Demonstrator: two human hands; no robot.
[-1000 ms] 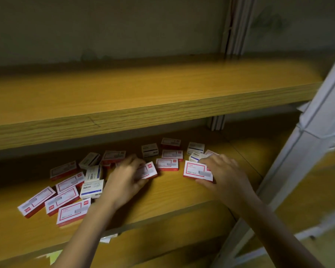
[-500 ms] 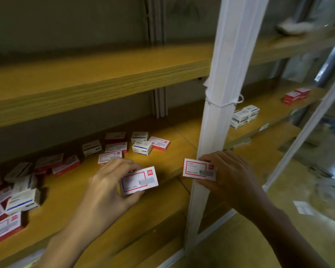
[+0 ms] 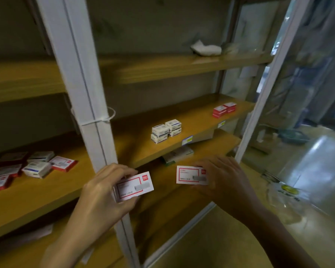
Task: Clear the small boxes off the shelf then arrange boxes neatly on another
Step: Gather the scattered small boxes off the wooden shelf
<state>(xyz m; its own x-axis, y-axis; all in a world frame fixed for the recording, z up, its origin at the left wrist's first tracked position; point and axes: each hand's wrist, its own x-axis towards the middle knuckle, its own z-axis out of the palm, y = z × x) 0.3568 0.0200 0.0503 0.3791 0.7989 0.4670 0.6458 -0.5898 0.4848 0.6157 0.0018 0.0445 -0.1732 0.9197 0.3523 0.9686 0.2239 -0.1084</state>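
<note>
My left hand [image 3: 103,192] grips a small white box with a red frame [image 3: 135,185], held in front of the white shelf post [image 3: 81,97]. My right hand [image 3: 224,178] holds a second red-framed box [image 3: 190,175] to the right of the post. Several small boxes [image 3: 39,165] lie scattered on the left wooden shelf [image 3: 37,196]. On the right shelf [image 3: 197,120] stand a neat stack of white and blue boxes [image 3: 165,130] and a stack of red boxes [image 3: 223,109].
A white cloth-like bundle [image 3: 205,49] lies on the upper right shelf. A flat packet [image 3: 178,154] sits on the shelf below the right one. A clear bag [image 3: 284,198] lies on the glossy floor. A second white post [image 3: 267,89] bounds the right bay.
The view has swung right from the scattered boxes to the right bay. Both hands lifted one red-framed box each off the left shelf and carried them rightward past the post.
</note>
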